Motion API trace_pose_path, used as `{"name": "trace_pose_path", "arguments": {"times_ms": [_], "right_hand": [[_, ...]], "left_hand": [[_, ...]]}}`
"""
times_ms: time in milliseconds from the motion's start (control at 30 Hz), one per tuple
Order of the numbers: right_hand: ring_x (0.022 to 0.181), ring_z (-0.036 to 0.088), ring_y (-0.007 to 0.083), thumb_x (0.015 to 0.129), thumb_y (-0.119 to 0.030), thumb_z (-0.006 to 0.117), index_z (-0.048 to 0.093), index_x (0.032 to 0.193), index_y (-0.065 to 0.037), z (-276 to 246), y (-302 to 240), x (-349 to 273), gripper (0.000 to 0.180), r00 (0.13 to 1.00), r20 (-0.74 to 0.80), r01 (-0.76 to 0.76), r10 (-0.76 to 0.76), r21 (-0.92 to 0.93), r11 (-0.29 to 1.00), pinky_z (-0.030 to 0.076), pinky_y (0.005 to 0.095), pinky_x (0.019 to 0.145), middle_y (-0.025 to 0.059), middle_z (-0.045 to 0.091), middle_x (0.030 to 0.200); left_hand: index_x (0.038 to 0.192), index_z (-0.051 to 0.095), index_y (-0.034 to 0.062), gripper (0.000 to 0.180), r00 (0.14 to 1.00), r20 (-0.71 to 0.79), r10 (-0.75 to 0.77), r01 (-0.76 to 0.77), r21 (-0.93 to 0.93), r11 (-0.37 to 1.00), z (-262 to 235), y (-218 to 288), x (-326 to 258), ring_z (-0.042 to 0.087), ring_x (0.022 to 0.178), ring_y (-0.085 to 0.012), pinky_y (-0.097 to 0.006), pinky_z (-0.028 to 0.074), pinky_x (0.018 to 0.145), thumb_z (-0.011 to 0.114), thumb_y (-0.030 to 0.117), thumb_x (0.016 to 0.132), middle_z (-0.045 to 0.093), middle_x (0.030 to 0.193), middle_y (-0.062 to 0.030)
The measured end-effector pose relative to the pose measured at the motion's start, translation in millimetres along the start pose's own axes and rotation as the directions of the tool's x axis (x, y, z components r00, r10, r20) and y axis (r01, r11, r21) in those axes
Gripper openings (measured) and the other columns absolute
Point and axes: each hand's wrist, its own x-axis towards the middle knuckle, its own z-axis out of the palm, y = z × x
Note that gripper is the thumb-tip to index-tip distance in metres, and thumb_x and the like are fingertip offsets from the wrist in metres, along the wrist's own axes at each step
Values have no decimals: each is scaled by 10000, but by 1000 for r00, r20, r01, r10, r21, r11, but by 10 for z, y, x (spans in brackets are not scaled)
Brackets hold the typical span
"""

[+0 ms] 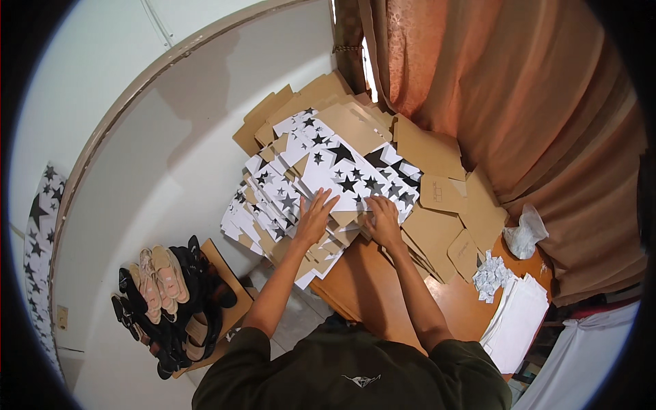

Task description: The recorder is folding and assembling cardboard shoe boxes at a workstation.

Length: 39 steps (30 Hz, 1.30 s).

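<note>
A flat piece of white card printed with black and grey stars (342, 176) lies on top of a large heap of flattened cardboard pieces. My left hand (316, 219) rests on its near left edge, with the fingers stretched and apart. At the near right corner of the card is my right hand (384, 221), its fingers slightly bent and spread over the edge. More star-printed pieces (277, 184) fan out in overlapping layers to the left. Plain brown cardboard pieces (429, 152) lie behind and to the right. The undersides of both hands are hidden.
The heap covers much of an orange-brown table (383, 287). To the right are a stack of white sheets (516, 314), small crumpled packets (490, 275) and a clear plastic bag (525, 232). Brown curtains (519, 102) hang behind. Several shoes (167, 287) sit at the lower left.
</note>
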Motion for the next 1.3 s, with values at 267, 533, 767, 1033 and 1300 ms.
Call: {"name": "trace_pose_path", "arguments": {"times_ms": [267,533,767,1033,1300], "right_hand": [[1519,265,348,750,-254,858,520,1462,-247,106,-59,99,787,983,181,63,-18,-247,967,82,789,1139,70,396,1581],[1488,295,395,781,-335,853,371,1575,-162,-251,-433,306,945,989,-129,48,-71,-169,984,149,668,1193,177,347,1594],[1426,359,432,840,-283,824,290,1564,24,-529,-865,451,950,886,-463,81,-22,109,991,304,502,1179,297,353,1549],[1529,76,543,537,-761,864,1,1631,-25,-723,-1421,250,1575,944,-327,-25,36,36,999,123,795,1107,379,35,1637],[1459,244,573,622,-516,885,112,1590,72,-1156,-1564,-662,1371,854,-520,-26,-25,-92,995,256,616,1180,390,194,1589]], "left_hand": [[1409,609,232,547,964,-58,259,-249,135,959,181,-328,175,433,1458,-182,-681,170,1161,683,82,888,527,1513,-10],[1273,711,171,399,823,-341,454,-430,148,890,-462,-277,615,591,1322,-212,-620,260,1150,664,82,886,712,1270,-24],[1116,759,93,206,658,-691,300,-426,-13,905,-1860,412,1017,752,1002,-224,-423,498,990,659,64,939,771,1084,-90],[724,531,0,465,740,-660,-130,-443,-624,644,-2717,1025,864,327,591,-46,-276,277,521,632,322,1044,387,619,48],[1062,692,-58,304,854,-513,-91,-479,-841,251,-2611,1945,380,579,782,-51,-224,482,698,619,237,1049,684,887,-25]]}}
